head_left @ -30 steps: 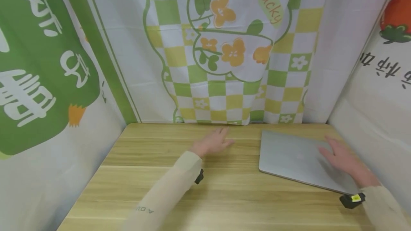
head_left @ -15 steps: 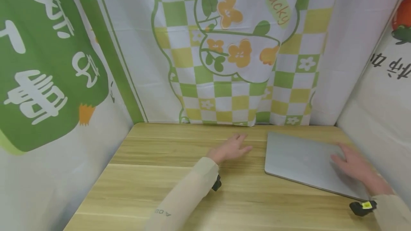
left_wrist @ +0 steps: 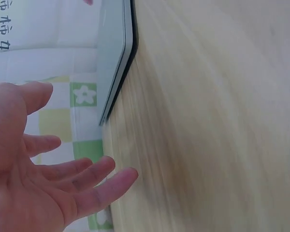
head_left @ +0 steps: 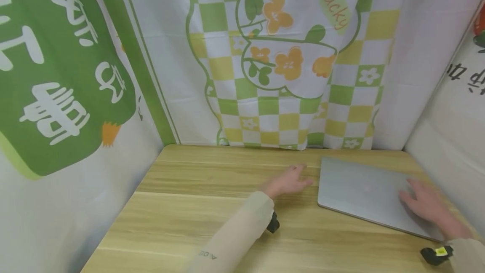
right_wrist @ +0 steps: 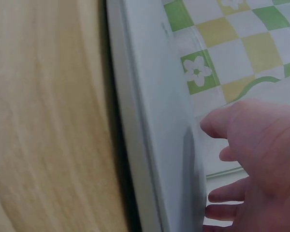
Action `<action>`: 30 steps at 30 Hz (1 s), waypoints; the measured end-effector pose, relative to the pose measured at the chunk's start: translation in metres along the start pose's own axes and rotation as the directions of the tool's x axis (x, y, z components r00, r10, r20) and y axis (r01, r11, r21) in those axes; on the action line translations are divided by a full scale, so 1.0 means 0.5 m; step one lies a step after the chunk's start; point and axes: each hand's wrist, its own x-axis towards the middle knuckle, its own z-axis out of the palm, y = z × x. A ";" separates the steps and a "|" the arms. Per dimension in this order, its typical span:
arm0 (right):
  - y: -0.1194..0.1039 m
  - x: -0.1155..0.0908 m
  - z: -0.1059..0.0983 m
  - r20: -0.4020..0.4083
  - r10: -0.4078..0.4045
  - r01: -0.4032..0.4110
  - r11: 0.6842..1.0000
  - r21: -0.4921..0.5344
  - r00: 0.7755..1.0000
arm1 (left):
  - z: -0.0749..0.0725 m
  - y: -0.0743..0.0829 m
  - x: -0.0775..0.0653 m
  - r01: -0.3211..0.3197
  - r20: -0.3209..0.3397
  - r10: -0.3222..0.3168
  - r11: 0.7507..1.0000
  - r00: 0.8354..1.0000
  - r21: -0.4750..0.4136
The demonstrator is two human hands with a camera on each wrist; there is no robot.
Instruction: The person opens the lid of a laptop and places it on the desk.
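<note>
A closed silver laptop [head_left: 360, 193] lies flat and slightly angled on the right part of the wooden table. My left hand [head_left: 289, 181] hovers just left of the laptop, fingers spread and holding nothing. In the left wrist view that hand [left_wrist: 53, 169] shows its palm side with relaxed fingers, the laptop's corner [left_wrist: 123, 53] beyond it. Over the laptop's right side is my right hand [head_left: 426, 201], thumb and fingers apart. The right wrist view shows the right hand [right_wrist: 261, 154] with its fingertips close to the lid [right_wrist: 169, 121].
The light wood table [head_left: 182, 214] ends at a patterned curtain [head_left: 288, 108] at the back. White fabric with green print [head_left: 68, 96] hangs on the left, and more white fabric [head_left: 451, 125] on the right. A small black wrist camera [head_left: 435, 255] sits on my right wrist.
My left hand has moved right, closer to the laptop's left edge. The right hand stays over the laptop's right side. The whole head view has shifted a little.
</note>
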 end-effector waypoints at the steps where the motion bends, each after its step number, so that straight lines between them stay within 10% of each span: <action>1: 0.004 -0.001 0.001 0.015 0.015 -0.015 1.000 0.001 1.000 | 0.004 0.005 0.001 0.001 -0.004 -0.001 1.000 1.000 -0.004; 12: 0.027 -0.004 0.009 0.072 0.100 -0.098 0.995 -0.033 0.992 | 0.042 0.032 0.028 0.001 -0.065 -0.002 1.000 0.998 -0.006; 30: 0.042 -0.008 -0.020 0.128 0.208 -0.208 0.978 -0.011 0.970 | 0.074 0.086 0.046 0.188 -0.028 -0.202 0.947 0.979 -0.261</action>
